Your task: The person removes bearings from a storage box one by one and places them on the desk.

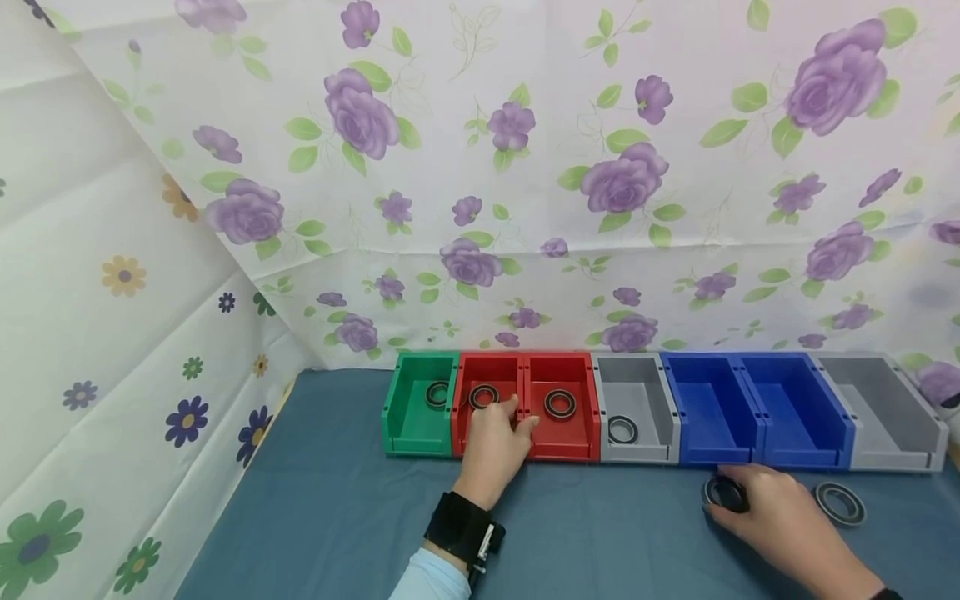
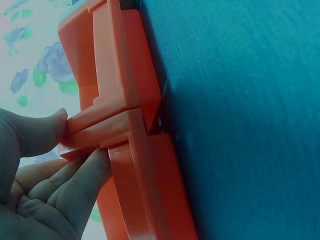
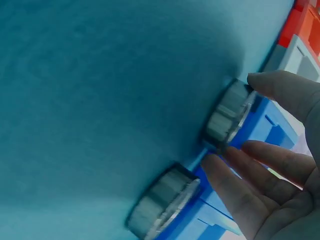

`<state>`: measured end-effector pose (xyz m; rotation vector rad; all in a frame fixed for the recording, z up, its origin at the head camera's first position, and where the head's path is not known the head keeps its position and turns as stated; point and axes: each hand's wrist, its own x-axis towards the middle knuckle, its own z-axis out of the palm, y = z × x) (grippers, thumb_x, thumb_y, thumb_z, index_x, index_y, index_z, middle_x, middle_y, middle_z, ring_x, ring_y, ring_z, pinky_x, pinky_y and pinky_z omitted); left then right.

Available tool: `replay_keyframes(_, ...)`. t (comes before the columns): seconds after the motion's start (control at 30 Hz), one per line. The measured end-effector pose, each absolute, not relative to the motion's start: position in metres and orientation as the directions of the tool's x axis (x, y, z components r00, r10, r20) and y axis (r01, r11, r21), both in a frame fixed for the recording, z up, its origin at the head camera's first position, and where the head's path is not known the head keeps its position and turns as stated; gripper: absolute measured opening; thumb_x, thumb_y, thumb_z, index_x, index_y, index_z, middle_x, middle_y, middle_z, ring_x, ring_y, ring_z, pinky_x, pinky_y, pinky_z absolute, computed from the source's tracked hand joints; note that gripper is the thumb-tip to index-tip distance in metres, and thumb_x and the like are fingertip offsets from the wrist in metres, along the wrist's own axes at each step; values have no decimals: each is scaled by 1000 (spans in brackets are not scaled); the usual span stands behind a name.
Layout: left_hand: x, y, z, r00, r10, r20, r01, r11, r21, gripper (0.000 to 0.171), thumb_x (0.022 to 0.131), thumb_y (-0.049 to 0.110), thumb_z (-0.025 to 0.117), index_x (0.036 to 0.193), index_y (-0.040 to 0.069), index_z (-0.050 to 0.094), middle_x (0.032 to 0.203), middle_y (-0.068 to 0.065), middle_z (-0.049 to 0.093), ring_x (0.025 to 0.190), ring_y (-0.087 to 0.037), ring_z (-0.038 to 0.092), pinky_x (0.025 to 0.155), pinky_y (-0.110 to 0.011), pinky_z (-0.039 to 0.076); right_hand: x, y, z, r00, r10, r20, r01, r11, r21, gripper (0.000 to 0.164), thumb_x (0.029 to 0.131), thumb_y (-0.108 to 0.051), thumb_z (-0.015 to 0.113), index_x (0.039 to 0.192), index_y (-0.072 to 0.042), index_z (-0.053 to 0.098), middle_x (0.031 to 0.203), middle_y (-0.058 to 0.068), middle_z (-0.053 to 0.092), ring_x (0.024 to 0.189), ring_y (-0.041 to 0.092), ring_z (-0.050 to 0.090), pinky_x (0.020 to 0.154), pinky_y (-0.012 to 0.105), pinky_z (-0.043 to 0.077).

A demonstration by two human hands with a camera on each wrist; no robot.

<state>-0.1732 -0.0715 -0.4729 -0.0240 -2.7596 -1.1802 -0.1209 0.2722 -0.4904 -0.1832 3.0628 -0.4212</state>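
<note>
My left hand (image 1: 493, 450) is at the front of two red bins (image 1: 564, 432); its thumb and fingers pinch the adjoining side walls, as the left wrist view shows. Low on the blue cloth, my right hand (image 1: 783, 510) holds a ball bearing (image 1: 726, 494) by its rim between thumb and fingertips. In the right wrist view this bearing (image 3: 225, 116) stands out as a thick metal ring with the thumb at one edge and fingertips at the other. A second bearing (image 1: 840, 504) lies on the cloth to the right of that hand.
The row continues with a green bin (image 1: 420, 433), a grey bin (image 1: 641, 387), two blue bins (image 1: 795, 408) and another grey bin (image 1: 881, 400). Single bearings lie in the green, both red and the nearer grey bins. A flowered curtain (image 1: 525, 208) hangs behind.
</note>
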Motion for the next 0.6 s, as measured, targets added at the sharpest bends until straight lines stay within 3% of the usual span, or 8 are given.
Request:
replay_keyframes(0.2, -173, -71, -470, -991, -38, 125, 65, 682, 728, 51, 85, 33, 66, 128, 9, 56, 71, -2, 64, 36, -13, 44, 37, -22, 33, -126, 267, -475, -992, -125, 1, -121, 959, -258, 59, 68, -48, 76, 109, -5, 67, 103, 18, 68, 94, 39, 63, 70, 53, 50)
replay_keyframes(0.47, -174, -72, -471, -992, -39, 122, 63, 681, 730, 51, 85, 33, 66, 128, 9, 56, 93, -8, 71, 37, -11, 45, 37, -23, 35, -134, 251, -454, -966, -176, 190, -226, 931, -287, 43, 75, -34, 74, 106, -6, 68, 99, 15, 70, 89, 33, 66, 69, 50, 52)
replay_keyframes(0.6, -173, -72, -472, -993, -31, 117, 64, 684, 726, 51, 85, 34, 66, 129, 8, 55, 70, -3, 64, 36, -13, 43, 37, -22, 32, -138, 239, -447, -937, -204, 285, -284, 918, -278, 44, 73, -33, 76, 108, -7, 68, 103, 15, 68, 96, 34, 64, 74, 52, 51)
